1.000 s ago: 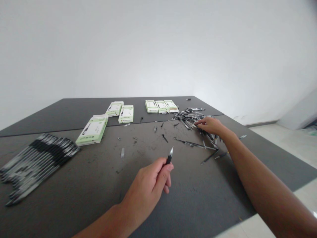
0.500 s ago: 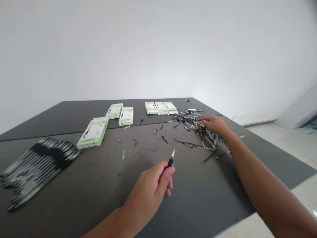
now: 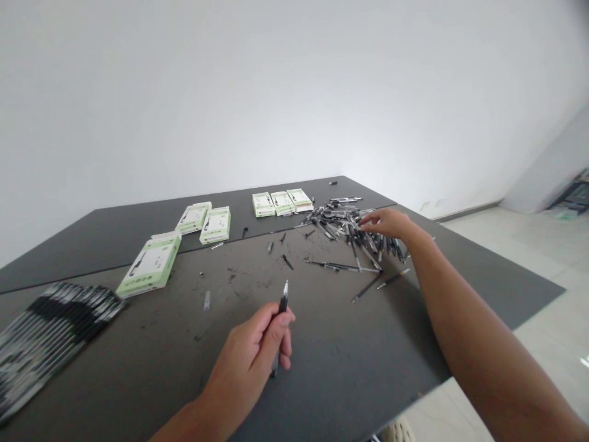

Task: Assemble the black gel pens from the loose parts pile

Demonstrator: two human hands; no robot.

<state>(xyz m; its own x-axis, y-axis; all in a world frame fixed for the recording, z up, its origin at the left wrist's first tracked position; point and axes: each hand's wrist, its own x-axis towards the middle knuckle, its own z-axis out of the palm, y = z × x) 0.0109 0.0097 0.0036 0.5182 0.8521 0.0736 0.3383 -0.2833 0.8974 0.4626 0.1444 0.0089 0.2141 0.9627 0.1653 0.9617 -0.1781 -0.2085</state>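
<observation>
My left hand (image 3: 253, 353) is closed around a black pen (image 3: 284, 298), its silver tip pointing away from me and its other end showing below the fingers. Out to the right, my right hand (image 3: 386, 223) hovers at the edge of a loose pile of pens and pen parts (image 3: 343, 221). Its thumb and index finger look slightly apart, with nothing visible between them; the other fingers are partly hidden. In front of the pile lie a few thin black pen pieces (image 3: 365, 287).
A neat row of pens (image 3: 69, 322) lies at the left. Green-and-white pen boxes stand near it (image 3: 151, 264), at mid-left (image 3: 216, 225) and at the back (image 3: 282, 203). Small parts, including a clear piece (image 3: 207, 301) and a black clip (image 3: 288, 262), dot the dark table (image 3: 331, 362).
The view has swung to the right, so the table's things sit further left. My left hand still holds the pen; my right hand stays at the pile, its thumb and index finger now more apart.
</observation>
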